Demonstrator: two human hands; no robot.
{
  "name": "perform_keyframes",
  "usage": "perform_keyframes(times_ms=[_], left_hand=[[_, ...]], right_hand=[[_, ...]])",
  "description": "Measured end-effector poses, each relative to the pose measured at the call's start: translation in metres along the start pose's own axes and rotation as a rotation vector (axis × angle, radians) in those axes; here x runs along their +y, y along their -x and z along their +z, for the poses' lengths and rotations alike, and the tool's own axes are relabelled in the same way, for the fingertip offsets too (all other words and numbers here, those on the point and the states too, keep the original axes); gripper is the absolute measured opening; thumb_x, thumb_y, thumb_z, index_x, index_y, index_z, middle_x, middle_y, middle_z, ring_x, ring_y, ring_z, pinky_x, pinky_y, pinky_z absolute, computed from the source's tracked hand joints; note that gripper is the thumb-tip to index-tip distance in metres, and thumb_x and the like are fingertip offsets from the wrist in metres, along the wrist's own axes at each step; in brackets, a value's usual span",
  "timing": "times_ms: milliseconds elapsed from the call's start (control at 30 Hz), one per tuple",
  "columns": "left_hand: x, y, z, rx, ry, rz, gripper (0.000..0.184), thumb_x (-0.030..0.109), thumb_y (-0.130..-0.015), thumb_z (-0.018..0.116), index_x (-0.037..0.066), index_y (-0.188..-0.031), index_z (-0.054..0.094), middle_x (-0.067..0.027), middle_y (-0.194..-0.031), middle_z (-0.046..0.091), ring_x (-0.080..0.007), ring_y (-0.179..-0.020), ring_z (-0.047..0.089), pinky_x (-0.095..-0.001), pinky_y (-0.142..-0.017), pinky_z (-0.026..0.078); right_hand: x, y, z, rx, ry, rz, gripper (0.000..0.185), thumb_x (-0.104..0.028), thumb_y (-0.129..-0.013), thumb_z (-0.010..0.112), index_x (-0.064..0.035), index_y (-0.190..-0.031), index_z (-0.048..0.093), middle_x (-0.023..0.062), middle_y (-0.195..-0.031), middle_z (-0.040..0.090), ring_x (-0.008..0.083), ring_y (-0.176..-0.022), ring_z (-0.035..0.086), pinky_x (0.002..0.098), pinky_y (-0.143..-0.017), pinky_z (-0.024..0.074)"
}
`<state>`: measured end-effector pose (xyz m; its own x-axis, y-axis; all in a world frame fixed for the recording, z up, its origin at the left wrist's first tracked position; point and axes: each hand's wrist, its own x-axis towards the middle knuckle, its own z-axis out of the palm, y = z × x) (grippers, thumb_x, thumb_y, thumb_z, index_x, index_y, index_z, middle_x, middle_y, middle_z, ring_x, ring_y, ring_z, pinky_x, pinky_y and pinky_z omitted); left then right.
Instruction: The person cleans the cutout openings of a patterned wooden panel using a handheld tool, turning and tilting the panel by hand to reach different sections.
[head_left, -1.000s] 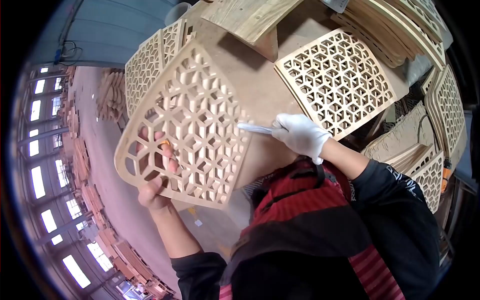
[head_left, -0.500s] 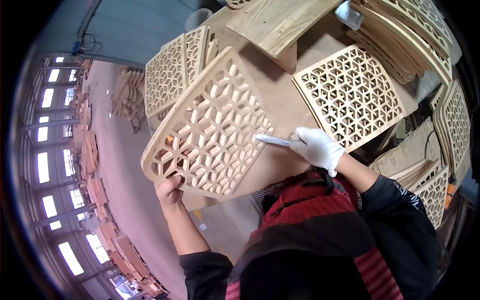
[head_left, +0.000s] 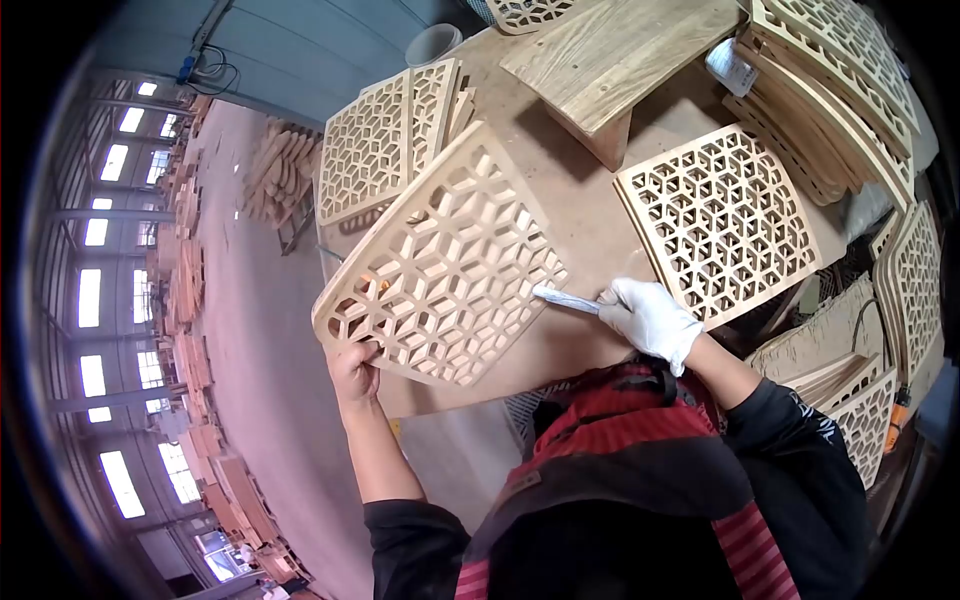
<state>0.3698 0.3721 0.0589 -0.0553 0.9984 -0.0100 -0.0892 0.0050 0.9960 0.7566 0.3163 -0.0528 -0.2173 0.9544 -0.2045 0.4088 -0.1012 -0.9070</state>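
A pale wooden lattice panel [head_left: 450, 265] is held up and tilted by my bare left hand [head_left: 355, 370], whose thumb presses on the lower left corner while its fingers pass behind. My right hand [head_left: 652, 318], in a white glove, is closed on a thin whitish tool [head_left: 567, 300]. The tool's tip is at the panel's right edge; whether it touches cannot be made out. Right of it, more lattice panels [head_left: 725, 225] lie stacked on the brown table [head_left: 590, 240].
A wooden stand [head_left: 610, 60] is at the table's back. Lattice panels [head_left: 375, 145] lie at the back left, and curved panels [head_left: 840, 100] are piled at the back right. A white bucket [head_left: 433, 45] stands beyond the table. An orange tool [head_left: 897, 420] is at the far right.
The view has shifted, so the table and both hands appear farther right and lower. The held panel has tilted more, and the tool remains near its right edge.
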Motion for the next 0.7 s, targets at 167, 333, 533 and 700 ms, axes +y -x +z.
perform_keyframes(times_ms=[167, 333, 533, 700], left_hand=[[-0.005, 0.0, 0.007, 0.052, 0.174, -0.063, 0.07, -0.009, -0.065, 0.045, -0.003, -0.135, 0.044, -0.0201, -0.123, 0.056, -0.0323, -0.109, 0.061, -0.0447, -0.09, 0.058], [-0.032, -0.007, -0.035, 0.308, 0.503, -0.601, 0.05, -0.002, -0.081, 0.044, -0.009, -0.131, 0.045, -0.0279, -0.115, 0.06, -0.0437, -0.1, 0.066, -0.0538, -0.084, 0.06], [-0.056, 0.007, -0.047, 0.261, 0.664, -0.78, 0.049, 0.008, -0.086, 0.051, -0.014, -0.13, 0.046, -0.0339, -0.124, 0.057, -0.0475, -0.11, 0.061, -0.0627, -0.096, 0.05], [-0.046, 0.03, -0.001, 0.292, 0.648, -0.852, 0.044, 0.011, -0.085, 0.051, -0.009, -0.124, 0.055, -0.0297, -0.119, 0.062, -0.0433, -0.108, 0.063, -0.0567, -0.096, 0.051]], right_hand=[[-0.002, 0.001, -0.001, 0.078, -0.236, 0.117, 0.012, -0.011, -0.093, 0.064, -0.0021, -0.087, 0.059, 0.0032, -0.071, 0.059, 0.0106, -0.063, 0.052, 0.0274, -0.059, 0.0464], [0.031, -0.009, -0.005, 0.285, -0.436, 0.063, 0.027, -0.03, -0.1, 0.055, -0.0028, -0.099, 0.054, -0.0007, -0.074, 0.058, 0.0035, -0.052, 0.043, 0.0181, -0.049, 0.0377], [0.004, -0.015, -0.006, 0.275, -0.798, 0.063, 0.013, -0.016, -0.098, 0.054, -0.0052, -0.105, 0.05, -0.002, -0.07, 0.05, 0.0039, -0.051, 0.04, 0.0203, -0.043, 0.0325], [-0.039, -0.015, -0.019, 0.339, -0.835, -0.069, 0.013, -0.012, -0.096, 0.055, -0.0039, -0.105, 0.052, 0.0008, -0.077, 0.056, 0.005, -0.057, 0.046, 0.0216, -0.049, 0.0387]])
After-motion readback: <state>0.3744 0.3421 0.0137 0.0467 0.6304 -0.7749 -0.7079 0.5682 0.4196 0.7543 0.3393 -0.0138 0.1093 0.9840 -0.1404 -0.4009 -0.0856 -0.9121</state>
